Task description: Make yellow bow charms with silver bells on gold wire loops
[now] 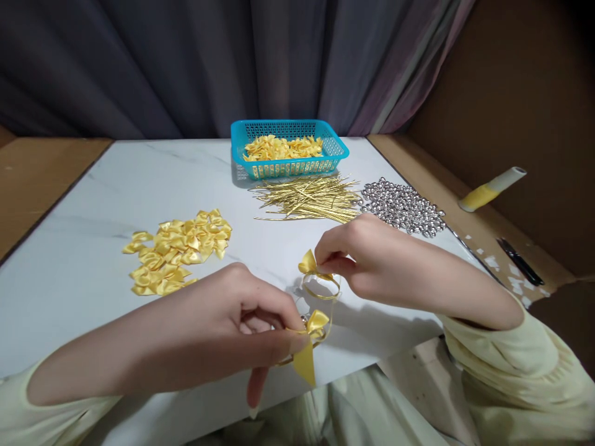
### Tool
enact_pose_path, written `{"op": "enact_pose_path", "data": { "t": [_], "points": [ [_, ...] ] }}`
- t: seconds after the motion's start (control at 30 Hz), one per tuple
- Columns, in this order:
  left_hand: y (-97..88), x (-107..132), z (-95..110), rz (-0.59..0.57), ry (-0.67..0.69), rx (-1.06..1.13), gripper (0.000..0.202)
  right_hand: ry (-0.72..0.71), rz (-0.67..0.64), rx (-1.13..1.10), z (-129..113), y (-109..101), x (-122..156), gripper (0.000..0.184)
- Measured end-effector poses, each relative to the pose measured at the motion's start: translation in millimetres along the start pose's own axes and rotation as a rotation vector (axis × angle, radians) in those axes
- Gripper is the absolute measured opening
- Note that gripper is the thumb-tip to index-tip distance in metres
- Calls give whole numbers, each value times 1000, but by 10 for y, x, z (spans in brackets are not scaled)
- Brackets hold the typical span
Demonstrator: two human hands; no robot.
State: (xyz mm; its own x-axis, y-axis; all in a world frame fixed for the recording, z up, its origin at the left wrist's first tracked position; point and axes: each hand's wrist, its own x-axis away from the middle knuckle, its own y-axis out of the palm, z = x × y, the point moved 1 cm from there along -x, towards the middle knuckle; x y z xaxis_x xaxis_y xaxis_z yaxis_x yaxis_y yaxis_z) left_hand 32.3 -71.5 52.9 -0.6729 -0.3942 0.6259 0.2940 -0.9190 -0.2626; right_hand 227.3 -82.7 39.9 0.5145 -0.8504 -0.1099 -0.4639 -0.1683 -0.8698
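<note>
The left hand point(237, 322), on the near side of the blue basket point(290, 167), has thumb and forefinger pinched in a tight grip, one finger pointing down. The right hand point(362, 257), nearer the basket, pinches too, knuckles raised. Bare forearms point(97, 353) angle inward from pale sleeves point(506, 365).

I see a nearer yellow satin bow point(318, 323), its folds raised, with a flat yellow piece point(305, 367) hanging just below; beyond it, I make out from here a second yellow bow point(307, 262) beside an open, thin gold loop point(320, 298).
</note>
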Motion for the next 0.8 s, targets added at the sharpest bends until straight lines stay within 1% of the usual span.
{"op": "enact_pose_path", "data": {
  "t": [0.1, 0.2, 0.3, 0.43, 0.6, 0.8],
  "points": [
    [-2, -6, 7, -1, 9, -18, 23, -14, 7, 0, -2, -2, 3, 13],
    [-4, -3, 25, 0, 4, -30, 23, 1, 8, 8, 0, -3, 10, 14],
    [-7, 1, 38, -8, -9, -25, 23, 17, -9, 16, 6, -1, 5, 15],
    [-13, -2, 31, -14, 8, -55, 26, 22, -29, 11, 6, -4, -12, 13],
    [3, -11, -2, -7, -15, -10, 27, 44, -45, -6, -17, -27, -15, 13],
    [5, -9, -16, -11, 4, -1, 29, 60, -61, 26, -5, -30, -9, 14]
  ]
}}
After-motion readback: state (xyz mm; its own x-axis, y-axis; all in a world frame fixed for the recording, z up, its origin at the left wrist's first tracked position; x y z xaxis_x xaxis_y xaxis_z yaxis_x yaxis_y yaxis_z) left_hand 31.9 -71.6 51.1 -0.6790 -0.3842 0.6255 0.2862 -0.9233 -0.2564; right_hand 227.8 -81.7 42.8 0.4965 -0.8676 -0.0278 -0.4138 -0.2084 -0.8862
